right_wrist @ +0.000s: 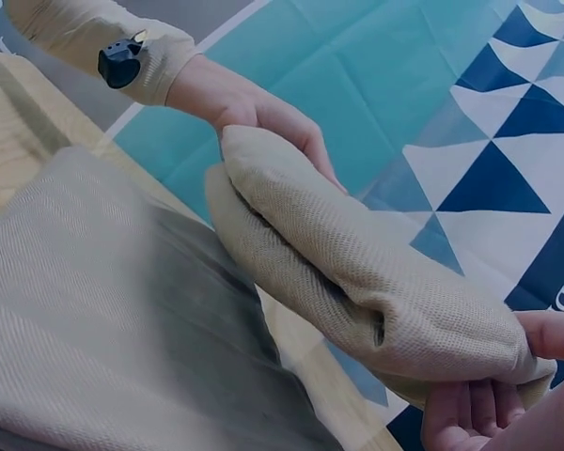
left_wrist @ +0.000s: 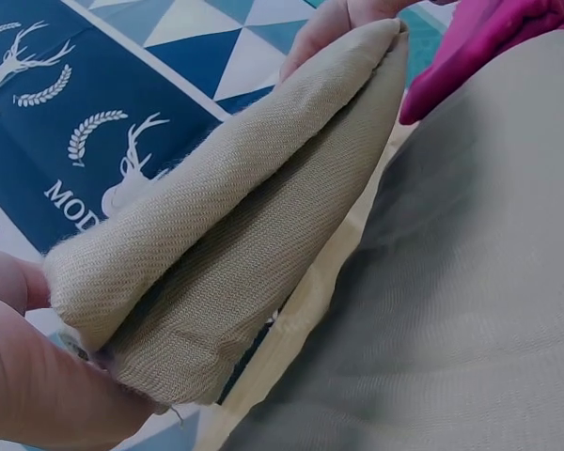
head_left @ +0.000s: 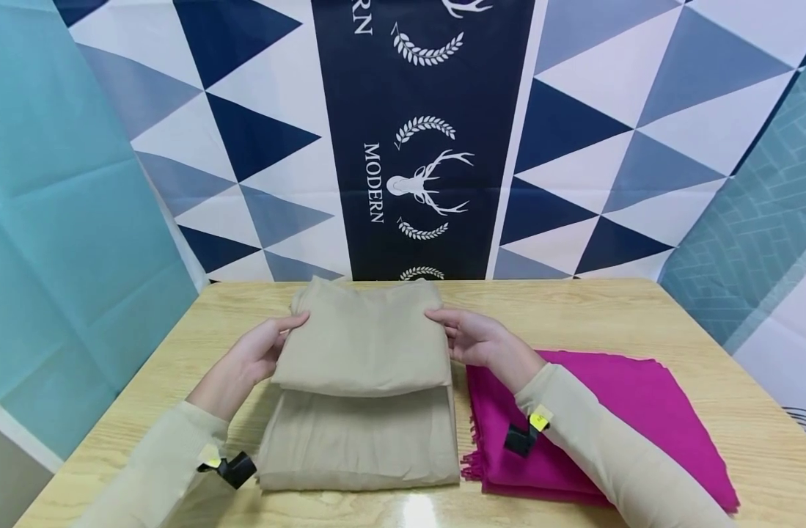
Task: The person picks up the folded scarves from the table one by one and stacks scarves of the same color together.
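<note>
Both hands hold a folded beige cloth [head_left: 369,337] by its left and right ends. My left hand [head_left: 260,348] pinches the left end, thumb on the near face and the other fingers partly hidden behind. At the opposite end, my right hand [head_left: 478,339] grips in the same way, its fingers curled under the layers in the right wrist view. The rounded folds of the held cloth [left_wrist: 197,216] show edge-on in the left wrist view, raised above the table. Nearer to me lies a wider folded beige cloth [head_left: 363,440], flat on the table and partly covered by the held one.
A folded magenta cloth with a fringe [head_left: 614,418] lies on the right of the wooden table [head_left: 237,440], under my right forearm. Behind the table's far edge hangs a patterned backdrop [head_left: 422,147]. A teal sheet [head_left: 66,220] hangs along the left side.
</note>
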`<state>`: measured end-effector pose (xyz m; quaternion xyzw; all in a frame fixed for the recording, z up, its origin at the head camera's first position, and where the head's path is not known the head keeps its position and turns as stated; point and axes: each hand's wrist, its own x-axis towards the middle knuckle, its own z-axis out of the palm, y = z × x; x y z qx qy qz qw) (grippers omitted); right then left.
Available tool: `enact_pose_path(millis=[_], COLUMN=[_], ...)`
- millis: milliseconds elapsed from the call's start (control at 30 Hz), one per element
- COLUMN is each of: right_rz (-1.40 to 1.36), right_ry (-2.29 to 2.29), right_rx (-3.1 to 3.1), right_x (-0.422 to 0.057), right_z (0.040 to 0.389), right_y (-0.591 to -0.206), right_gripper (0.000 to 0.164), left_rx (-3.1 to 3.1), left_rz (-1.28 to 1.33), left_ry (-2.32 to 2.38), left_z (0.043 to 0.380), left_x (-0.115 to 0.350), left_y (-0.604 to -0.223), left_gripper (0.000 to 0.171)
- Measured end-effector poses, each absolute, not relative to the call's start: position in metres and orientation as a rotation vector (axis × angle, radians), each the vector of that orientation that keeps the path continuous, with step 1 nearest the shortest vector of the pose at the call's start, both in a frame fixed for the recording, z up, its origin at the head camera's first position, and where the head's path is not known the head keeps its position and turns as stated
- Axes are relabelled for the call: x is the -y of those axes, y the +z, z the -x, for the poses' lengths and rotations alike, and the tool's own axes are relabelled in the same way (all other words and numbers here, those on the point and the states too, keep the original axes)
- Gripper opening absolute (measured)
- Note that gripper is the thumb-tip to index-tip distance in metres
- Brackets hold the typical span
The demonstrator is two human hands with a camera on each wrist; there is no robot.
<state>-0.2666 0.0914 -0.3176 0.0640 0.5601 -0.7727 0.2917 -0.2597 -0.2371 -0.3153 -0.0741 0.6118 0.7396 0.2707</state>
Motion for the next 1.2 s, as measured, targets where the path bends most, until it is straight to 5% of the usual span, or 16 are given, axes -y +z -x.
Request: enact_pose_path(millis=[1200], right_rz=[-0.165], right_ry=[-2.026], right_rx=[-1.501], right_x=[-0.089], right_z=[0.244], right_y=[-0.316], right_gripper=[0.019], left_rx=[-1.606], left_rz=[0.142], left_ry=[1.993], left_z=[0.244], left_x=[0.231], left_y=[-0.316], left_gripper=[0.017])
